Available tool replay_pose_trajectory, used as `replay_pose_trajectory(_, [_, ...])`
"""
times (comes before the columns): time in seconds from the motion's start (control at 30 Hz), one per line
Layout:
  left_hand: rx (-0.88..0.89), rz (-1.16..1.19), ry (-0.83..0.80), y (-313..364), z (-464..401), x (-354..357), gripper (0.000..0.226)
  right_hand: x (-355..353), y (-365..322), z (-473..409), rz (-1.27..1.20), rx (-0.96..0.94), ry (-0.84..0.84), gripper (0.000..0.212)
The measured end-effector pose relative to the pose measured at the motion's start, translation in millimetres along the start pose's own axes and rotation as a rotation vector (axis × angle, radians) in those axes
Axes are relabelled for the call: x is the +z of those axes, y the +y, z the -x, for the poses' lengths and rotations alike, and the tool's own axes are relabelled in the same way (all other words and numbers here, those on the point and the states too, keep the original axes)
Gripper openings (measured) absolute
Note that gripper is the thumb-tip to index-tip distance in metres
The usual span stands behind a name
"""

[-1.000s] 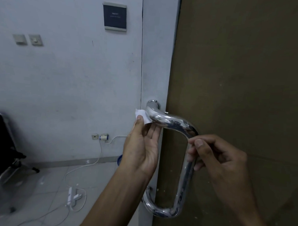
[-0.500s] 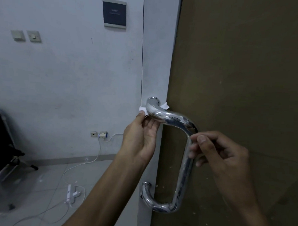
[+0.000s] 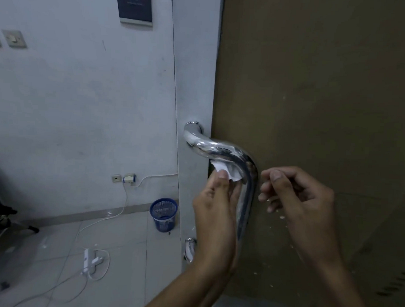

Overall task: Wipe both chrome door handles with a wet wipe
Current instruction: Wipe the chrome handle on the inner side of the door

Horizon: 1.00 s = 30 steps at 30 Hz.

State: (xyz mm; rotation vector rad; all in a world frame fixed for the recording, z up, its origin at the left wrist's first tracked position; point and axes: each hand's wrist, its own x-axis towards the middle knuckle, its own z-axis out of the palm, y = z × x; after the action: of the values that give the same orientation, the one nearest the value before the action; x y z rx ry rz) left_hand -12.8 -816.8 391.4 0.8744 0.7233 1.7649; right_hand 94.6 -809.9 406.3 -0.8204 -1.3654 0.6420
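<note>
A chrome D-shaped door handle [image 3: 222,149] is fixed to the edge of a white door, with its top mount at the upper left and its bottom mount [image 3: 190,248] low down. My left hand [image 3: 215,206] pinches a small white wet wipe [image 3: 226,171] and presses it under the handle's upper bend, inside the loop. To the right of the vertical bar, my right hand [image 3: 294,195] hovers with curled fingers, holding nothing and just off the bar. My left hand hides the lower part of the bar. Only one handle is visible.
A brown panel [image 3: 313,111] fills the right side behind the handle. A blue mesh waste bin [image 3: 163,214] stands on the tiled floor by the wall. A white cable and power strip [image 3: 87,259] lie on the floor. Dark chair legs [image 3: 2,217] show at far left.
My left hand slid the wipe from the handle's top mount down and right along the bend to its underside. My right hand let go of the bar and drew slightly away.
</note>
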Motion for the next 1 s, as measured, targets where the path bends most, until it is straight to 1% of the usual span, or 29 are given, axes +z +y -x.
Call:
replay_pose_trajectory(0.07, [0.128,-0.295,-0.013,-7.6,-0.6,-2.4,0.036,-2.9,1.8,0.5,0.002,-0.002,0.01,0.017])
replay_pose_trajectory(0.13, [0.252,-0.461,-0.05,-15.0,-1.3,-2.4,0.031,-7.5,3.8,0.6,0.006,0.001,0.02,0.017])
replay_pose_trajectory(0.2, [0.33,-0.544,-0.066,-24.3,-2.5,-3.7,0.025,-12.3,8.2,1.1,0.016,0.003,0.03,0.02])
replay_pose_trajectory(0.3, [0.426,-0.676,-0.032,-41.6,-4.0,-8.0,0.024,-18.5,15.9,4.0,0.027,0.011,0.041,0.026])
replay_pose_trajectory(0.43, [0.506,-0.794,0.008,-59.5,-3.5,-15.4,0.028,-20.7,26.5,12.2,0.033,0.042,0.06,0.021])
replay_pose_trajectory(0.5, [0.524,-0.821,-0.004,-69.6,-1.8,-24.0,0.033,-19.2,33.4,16.4,0.04,0.057,0.102,0.02])
replay_pose_trajectory(0.57, [0.527,-0.831,-0.053,-81.0,3.3,-35.1,0.037,-16.7,41.2,20.8,0.055,0.074,0.136,0.019])
replay_pose_trajectory(0.67, [0.576,-0.825,-0.107,-95.9,8.4,-51.2,0.044,-12.0,51.5,27.1,0.065,0.104,0.137,0.018])
replay_pose_trajectory(0.77, [0.61,-0.755,-0.114,-94.5,7.1,-50.0,0.042,-9.7,56.0,28.6,0.062,0.124,0.126,0.019])
replay_pose_trajectory(0.9, [0.647,-0.683,-0.153,-76.8,-0.4,-33.9,0.042,-8.7,54.5,27.0,0.053,0.131,0.11,0.019])
replay_pose_trajectory(0.93, [0.627,-0.646,-0.158,-73.8,-0.3,-31.4,0.042,-9.4,53.5,26.6,0.051,0.134,0.11,0.019])
replay_pose_trajectory(1.0, [0.514,-0.501,-0.112,-68.2,2.4,-29.0,0.045,-10.7,51.5,26.6,0.051,0.137,0.105,0.019])
